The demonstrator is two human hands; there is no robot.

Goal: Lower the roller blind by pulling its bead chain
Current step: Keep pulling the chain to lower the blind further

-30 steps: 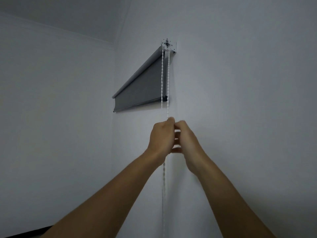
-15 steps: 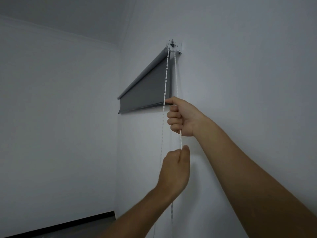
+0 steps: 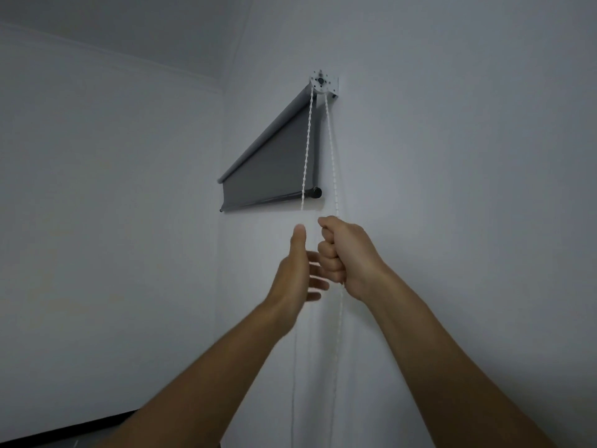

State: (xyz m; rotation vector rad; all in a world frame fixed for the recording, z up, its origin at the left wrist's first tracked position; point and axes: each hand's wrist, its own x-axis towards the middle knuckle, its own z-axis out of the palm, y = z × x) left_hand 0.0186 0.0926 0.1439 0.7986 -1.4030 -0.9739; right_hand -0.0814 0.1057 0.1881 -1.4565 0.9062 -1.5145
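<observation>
A grey roller blind (image 3: 274, 169) is seen mounted high on a pale wall, in the corner of a room, viewed from below; only a short length of fabric is let down, its weighted bottom bar (image 3: 315, 192) sitting well above both hands. From a metal bracket (image 3: 323, 83) at the right end of the roll, the white bead chain (image 3: 307, 150) is hung as a loop of two strands. The right-hand strand is clamped inside the fist of the right hand (image 3: 345, 257) and is drawn taut up to the bracket. The left hand (image 3: 298, 273) is held apart, thumb up and fingers spread, with nothing gripped; the left strand is hung slack just above it. Most of the lowering is judged to remain. Several risks are suggested: the loose strand could be caught by the open left hand and the loop jammed; the wrong strand could be taken and the blind raised; a pull made away from the wall could make the beads skip or strain the bracket
</observation>
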